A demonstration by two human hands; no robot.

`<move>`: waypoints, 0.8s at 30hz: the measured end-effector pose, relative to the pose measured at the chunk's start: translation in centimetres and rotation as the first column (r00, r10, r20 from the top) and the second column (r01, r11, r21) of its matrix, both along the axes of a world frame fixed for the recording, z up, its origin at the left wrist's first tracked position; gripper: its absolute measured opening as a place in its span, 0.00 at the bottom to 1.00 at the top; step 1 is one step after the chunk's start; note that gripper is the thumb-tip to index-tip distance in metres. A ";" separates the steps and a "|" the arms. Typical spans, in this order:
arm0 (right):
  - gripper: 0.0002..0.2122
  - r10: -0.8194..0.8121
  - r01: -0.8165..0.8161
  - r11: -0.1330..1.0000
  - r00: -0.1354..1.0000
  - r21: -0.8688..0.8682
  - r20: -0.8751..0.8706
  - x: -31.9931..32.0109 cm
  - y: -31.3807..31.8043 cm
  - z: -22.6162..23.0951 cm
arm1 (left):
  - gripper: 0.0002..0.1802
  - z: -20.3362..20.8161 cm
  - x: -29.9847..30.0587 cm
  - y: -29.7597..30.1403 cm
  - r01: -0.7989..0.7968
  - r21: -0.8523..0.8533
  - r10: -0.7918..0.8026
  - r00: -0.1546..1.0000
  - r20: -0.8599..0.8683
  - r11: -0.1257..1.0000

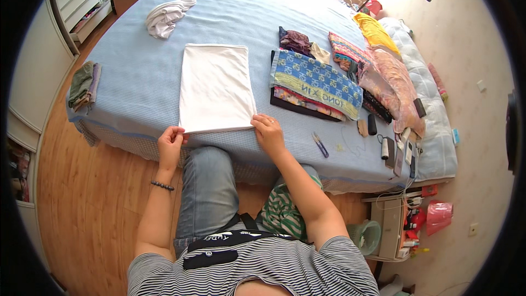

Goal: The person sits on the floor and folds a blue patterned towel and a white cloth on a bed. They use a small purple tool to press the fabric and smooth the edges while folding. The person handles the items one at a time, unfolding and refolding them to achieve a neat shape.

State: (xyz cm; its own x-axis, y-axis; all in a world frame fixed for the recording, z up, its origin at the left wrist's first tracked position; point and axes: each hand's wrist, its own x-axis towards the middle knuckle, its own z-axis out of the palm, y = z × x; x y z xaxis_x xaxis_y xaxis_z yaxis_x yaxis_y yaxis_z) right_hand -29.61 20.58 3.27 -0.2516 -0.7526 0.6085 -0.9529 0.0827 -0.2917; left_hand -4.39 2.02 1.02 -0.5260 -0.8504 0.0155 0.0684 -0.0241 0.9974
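A white cloth point(216, 90), smooth and roughly rectangular, lies flat near the front edge of the bed. At its near left corner the fingers of my left hand point(171, 145) are pinched on the fabric. My right hand point(268, 133), with a ring on one finger, grips the near right corner. The cloth's near edge runs straight between both hands. Farther off, to the left, a crumpled white garment point(167, 17) lies on the blue bedspread point(126, 90). What kind of garment the flat cloth is, I cannot tell.
Right of the cloth lies a stack with a blue patterned towel point(315, 77) on top. Small scissors point(320, 145), phones and cables lie near the right edge. A folded green and purple pile point(85, 85) sits at the left corner. A drawer cabinet point(388, 225) stands lower right.
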 end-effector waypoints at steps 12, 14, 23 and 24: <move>0.07 0.221 -0.261 0.965 0.880 0.038 0.419 1.4 5.4 6.7 | 0.04 9.1 4.7 3.7 0.145 -0.389 -0.110 0.988 0.111 0.910; 0.05 0.123 -0.205 0.979 0.618 0.008 0.776 -0.3 4.0 7.6 | 0.02 10.4 2.5 1.2 0.083 -0.556 -0.033 0.994 0.100 0.827; 0.07 -0.030 0.136 0.990 0.348 -0.019 0.937 -10.6 -15.2 5.6 | 0.10 5.5 -13.1 -17.1 -0.019 -0.196 0.029 0.998 0.050 0.980; 0.08 -0.091 0.177 0.984 0.405 0.019 0.910 -12.0 -16.7 3.9 | 0.11 4.1 -14.5 -18.6 -0.036 -0.253 0.064 0.993 0.101 0.967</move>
State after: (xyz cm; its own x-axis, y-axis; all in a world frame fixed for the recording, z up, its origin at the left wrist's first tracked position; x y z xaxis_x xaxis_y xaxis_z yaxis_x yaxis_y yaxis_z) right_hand -41.66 3.87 7.15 -0.7811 -0.6243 0.0085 -0.1092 0.1231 -0.9864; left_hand -18.86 -16.62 5.13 -0.4931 -0.8519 0.1763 -0.0451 0.2274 0.9728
